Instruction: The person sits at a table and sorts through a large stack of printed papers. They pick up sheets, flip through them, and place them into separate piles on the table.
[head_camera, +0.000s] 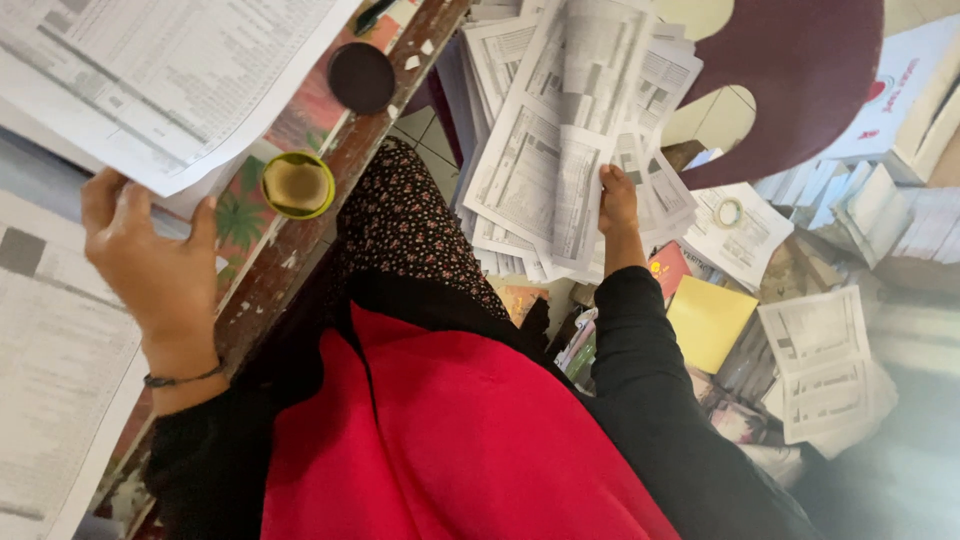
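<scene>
1. In the left of the frame, I close my left hand (150, 265) on the corner of a printed sheet (165, 80), thumb pressed on its lower edge, so it stays lifted above the wooden desk edge (300, 245).
2. In the upper middle, my right hand (617, 205) pinches the bottom of a paper stack (560, 150), probably so the fanned pages do not slide apart.
3. A yellow-rimmed open jar (298, 185) and its dark lid (361, 77) sit on the desk, between both hands.
</scene>
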